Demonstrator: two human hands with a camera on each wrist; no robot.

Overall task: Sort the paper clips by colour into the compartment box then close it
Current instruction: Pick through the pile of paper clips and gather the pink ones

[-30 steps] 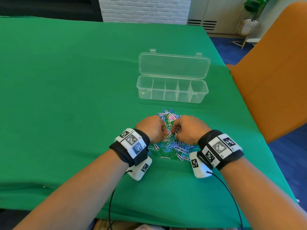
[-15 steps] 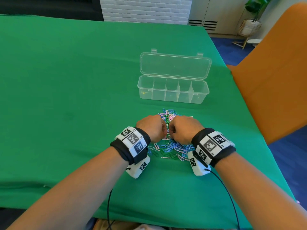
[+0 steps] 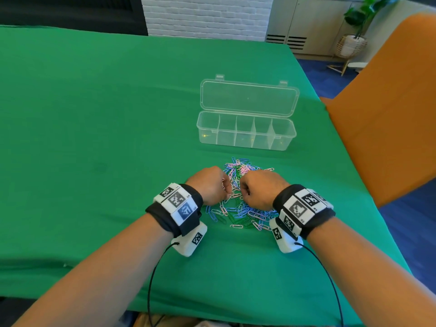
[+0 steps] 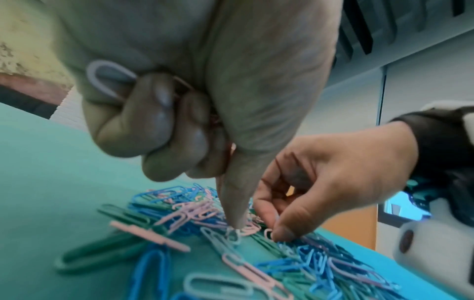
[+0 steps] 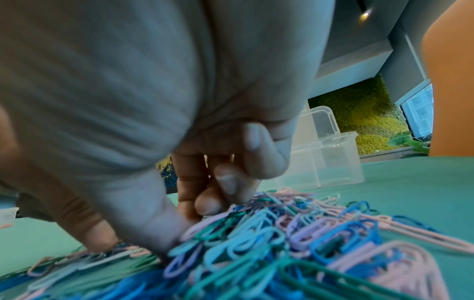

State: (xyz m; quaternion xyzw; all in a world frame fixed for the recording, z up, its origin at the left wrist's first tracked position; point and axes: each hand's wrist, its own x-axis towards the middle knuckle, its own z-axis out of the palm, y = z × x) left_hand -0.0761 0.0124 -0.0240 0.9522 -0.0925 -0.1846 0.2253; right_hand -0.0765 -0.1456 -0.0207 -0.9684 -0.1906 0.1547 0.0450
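Observation:
A heap of blue, green, pink and white paper clips lies on the green cloth near the front edge. Both hands are down in it, knuckles up. My left hand has its fingers curled round several clips in the palm, and its thumb tip presses a pale clip on the heap. My right hand has its thumb and curled fingers pinching at clips on top of the heap. The clear compartment box stands open beyond the heap, with its lid laid back.
The green table cloth stretches wide to the left and back. An orange chair stands against the table's right edge. Cables run from both wrist cameras off the front edge.
My right hand has shifted a little left, closer to the left hand. Both hands stay low in the heap, and the box has not moved.

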